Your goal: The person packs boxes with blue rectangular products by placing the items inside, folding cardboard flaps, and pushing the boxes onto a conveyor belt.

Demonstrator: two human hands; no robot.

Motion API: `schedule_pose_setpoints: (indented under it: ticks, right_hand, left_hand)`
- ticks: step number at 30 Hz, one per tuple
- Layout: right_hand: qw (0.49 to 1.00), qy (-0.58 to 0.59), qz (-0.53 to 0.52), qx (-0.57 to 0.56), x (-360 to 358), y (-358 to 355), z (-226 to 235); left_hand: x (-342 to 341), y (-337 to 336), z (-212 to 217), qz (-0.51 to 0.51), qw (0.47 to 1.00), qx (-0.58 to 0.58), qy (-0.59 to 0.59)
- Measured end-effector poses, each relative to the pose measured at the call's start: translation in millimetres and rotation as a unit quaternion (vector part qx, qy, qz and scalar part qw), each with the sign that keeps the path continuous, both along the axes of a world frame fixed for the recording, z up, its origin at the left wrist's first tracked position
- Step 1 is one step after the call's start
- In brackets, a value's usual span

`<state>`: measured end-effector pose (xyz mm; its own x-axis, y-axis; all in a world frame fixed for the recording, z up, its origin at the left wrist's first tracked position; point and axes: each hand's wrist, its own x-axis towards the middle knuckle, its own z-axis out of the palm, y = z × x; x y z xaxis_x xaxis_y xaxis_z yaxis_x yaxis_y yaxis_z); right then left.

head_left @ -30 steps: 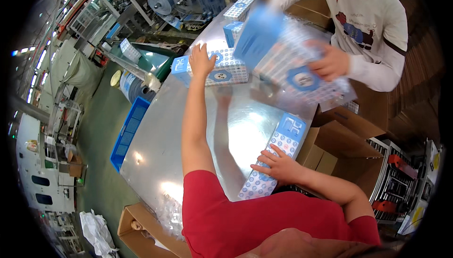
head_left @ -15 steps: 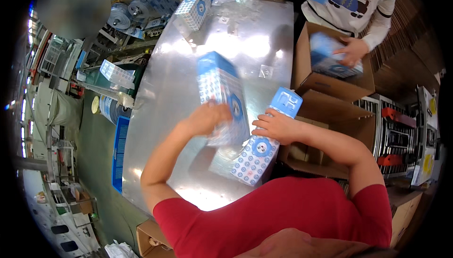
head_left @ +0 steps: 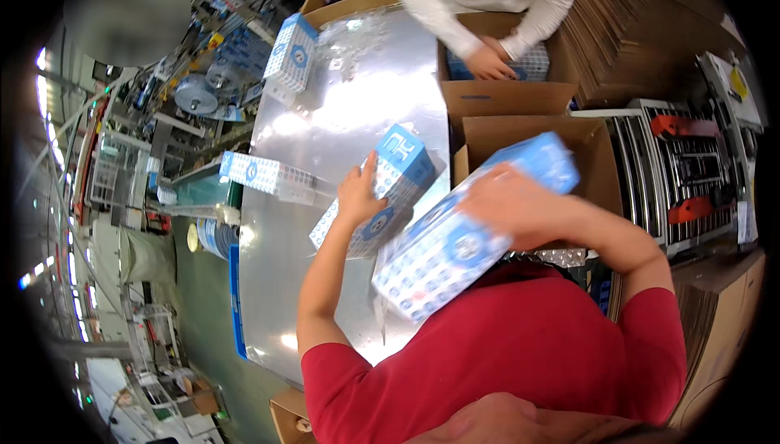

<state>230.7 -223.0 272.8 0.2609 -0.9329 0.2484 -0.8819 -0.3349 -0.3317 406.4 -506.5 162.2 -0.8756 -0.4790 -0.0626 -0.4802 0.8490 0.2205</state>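
Observation:
My left hand (head_left: 357, 194) grips a long blue-and-white patterned pack (head_left: 398, 174) over its upper side, thumb and index finger spread along it. That pack lies slanted on the metal table (head_left: 296, 290). My right hand (head_left: 512, 208), blurred, is closed over a second pack of the same kind (head_left: 443, 265), tilted across the table's right edge close to my body. Its blue end points toward an open carton (head_left: 536, 125) at the right. My right fingers are partly hidden.
Another patterned pack (head_left: 264, 174) reaches over the table's left edge from a machine; one more (head_left: 292, 54) stands at the far left. Across the table, a co-worker's hands (head_left: 491, 60) are in a carton (head_left: 508, 99). A roller conveyor (head_left: 642, 176) is at the right.
My right hand has raised its pack, moving it rightward. The left pack has come nearer the right one. At the left edge, a pack has moved onto the table. The co-worker's hands are together in the carton.

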Motion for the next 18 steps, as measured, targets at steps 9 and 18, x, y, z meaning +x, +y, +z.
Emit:
schedule_pose_setpoints:
  ticks: [9, 18]
  right_hand:
    - [0.421, -0.811, -0.318, -0.253, -121, 310, -107]
    - [0.277, -0.844, -0.307, -0.343, -85, 260, -117]
  left_hand:
    - [-22, 43, 33, -0.206, 0.899, 0.079, 0.378]
    - [-162, 195, -21, -0.498, 0.822, 0.275, -0.013]
